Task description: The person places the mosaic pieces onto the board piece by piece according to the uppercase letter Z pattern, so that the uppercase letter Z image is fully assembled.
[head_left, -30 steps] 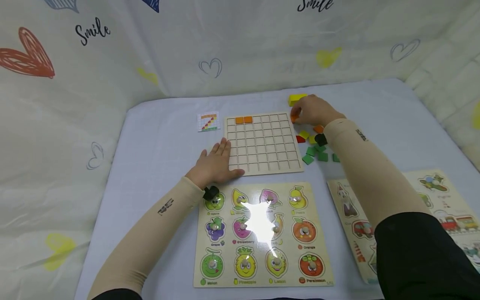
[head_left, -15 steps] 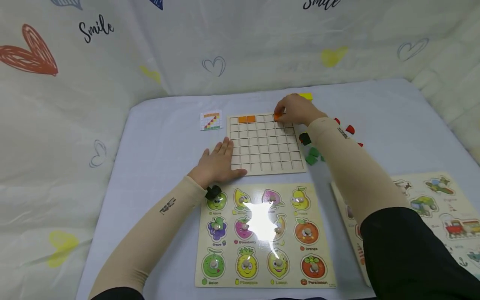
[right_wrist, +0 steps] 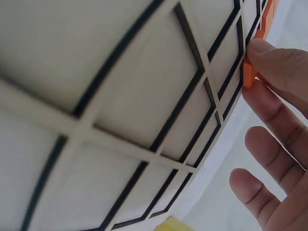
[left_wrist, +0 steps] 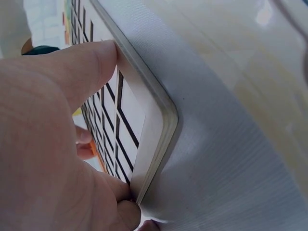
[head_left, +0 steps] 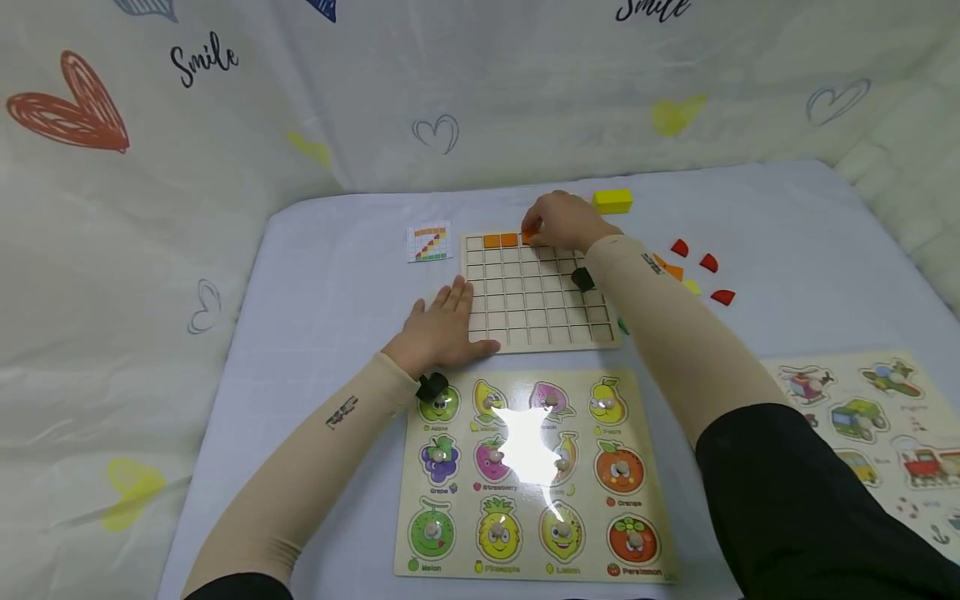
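- Orange tile (right_wrist: 249, 74), pinched between thumb and index finger of the right hand (head_left: 566, 221), is at the far row of the grid board (head_left: 517, 300); I cannot tell whether it sits fully in a cell.
- Just left of it, 2 orange tiles (head_left: 500, 241) lie side by side in that same row.
- Right hand: in its wrist view, the other 3 fingers stand apart from each other and off the tile.
- Left hand (head_left: 438, 333) rests at the board's near left corner, fingers straight along the left edge, thumb stretched out over the near edge.
- 1 pattern card (head_left: 429, 242) lies left of the board, near its far corner.
- 1 yellow block (head_left: 612, 202) is just behind the right wrist.
- 3 red pieces (head_left: 708, 262) lie right of the right forearm, which partly hides other small pieces.
- Nearer the camera lies the fruit puzzle (head_left: 652, 508), glare on its middle; to its right, the vehicle puzzle (head_left: 846, 379) is partly covered by the black sleeve (head_left: 795, 492).
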Demonstrator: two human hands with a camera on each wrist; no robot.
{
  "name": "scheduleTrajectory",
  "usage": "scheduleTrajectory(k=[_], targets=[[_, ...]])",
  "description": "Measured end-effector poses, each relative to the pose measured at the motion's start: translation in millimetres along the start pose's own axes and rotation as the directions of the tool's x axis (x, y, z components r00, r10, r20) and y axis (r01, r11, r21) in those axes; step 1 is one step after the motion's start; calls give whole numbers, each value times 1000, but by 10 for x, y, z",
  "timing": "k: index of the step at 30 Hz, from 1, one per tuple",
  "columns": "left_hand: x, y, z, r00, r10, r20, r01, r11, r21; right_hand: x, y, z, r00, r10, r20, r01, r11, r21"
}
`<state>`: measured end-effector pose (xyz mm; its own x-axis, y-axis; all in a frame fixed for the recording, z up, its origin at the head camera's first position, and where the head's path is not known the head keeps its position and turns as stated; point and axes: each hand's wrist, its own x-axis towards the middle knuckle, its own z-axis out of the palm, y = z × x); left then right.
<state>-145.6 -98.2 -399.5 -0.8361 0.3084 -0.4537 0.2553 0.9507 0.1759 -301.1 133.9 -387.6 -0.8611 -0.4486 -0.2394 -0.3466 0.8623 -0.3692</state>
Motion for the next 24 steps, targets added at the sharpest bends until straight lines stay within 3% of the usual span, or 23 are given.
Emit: scheduleTrajectory(k=[13, 24], targets=[[-18, 24, -13, 1000, 5, 2, -5, 1000, -3, -15, 0, 14, 1000, 23, 13, -23, 1000, 0], [-9, 20, 10, 1000, 2, -2, -2, 1000, -8, -306, 324, -105, 1000, 3, -3, -3, 1000, 15]])
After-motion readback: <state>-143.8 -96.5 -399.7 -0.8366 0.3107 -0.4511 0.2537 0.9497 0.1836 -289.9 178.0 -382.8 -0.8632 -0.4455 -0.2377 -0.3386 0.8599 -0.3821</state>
